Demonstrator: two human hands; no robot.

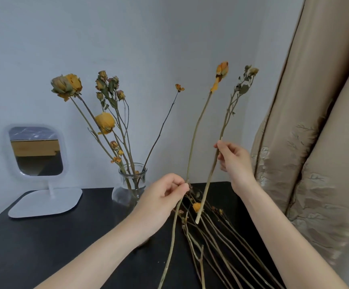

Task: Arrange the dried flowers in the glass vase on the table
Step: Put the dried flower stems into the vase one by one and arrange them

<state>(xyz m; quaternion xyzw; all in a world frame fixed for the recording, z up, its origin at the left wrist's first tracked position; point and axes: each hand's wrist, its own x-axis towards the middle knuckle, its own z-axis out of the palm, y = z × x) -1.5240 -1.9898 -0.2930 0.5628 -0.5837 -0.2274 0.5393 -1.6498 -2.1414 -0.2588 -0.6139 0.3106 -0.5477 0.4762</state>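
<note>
A clear glass vase [132, 184] stands on the black table [44, 243] and holds several dried yellow flowers [104, 122]. My left hand [163, 197] pinches a long upright stem topped with an orange bud [222, 68], just right of the vase. My right hand [233, 157] pinches a second stem with small pale buds [250, 70], held upright higher and further right. Several loose dried stems [215, 240] lie on the table below both hands.
A white standing mirror [36, 151] sits at the table's left rear. A beige curtain [315, 142] hangs close on the right, beside my right arm. A pale wall is right behind the table.
</note>
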